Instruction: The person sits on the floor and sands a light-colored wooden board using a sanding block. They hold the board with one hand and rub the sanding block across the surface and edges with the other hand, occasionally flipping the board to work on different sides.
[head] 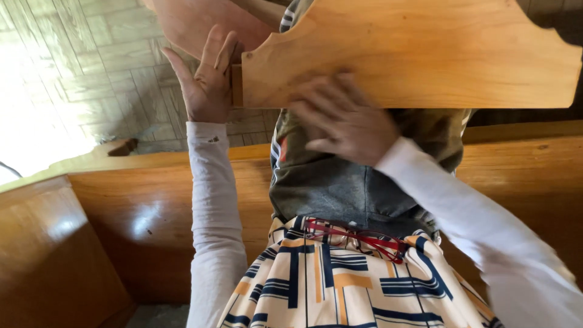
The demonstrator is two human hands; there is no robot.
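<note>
Hands on scalloped light pine board (pixel 413 54) at 12 o'clock: our left hand (pixel 209 82) fingers wide, flat against its end; right hand (pixel 343 124) blurred, splayed on its face. Board unseated, we judge.

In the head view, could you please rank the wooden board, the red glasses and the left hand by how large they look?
1. wooden board
2. left hand
3. red glasses, though nearness to the camera makes real size unsure.
</note>
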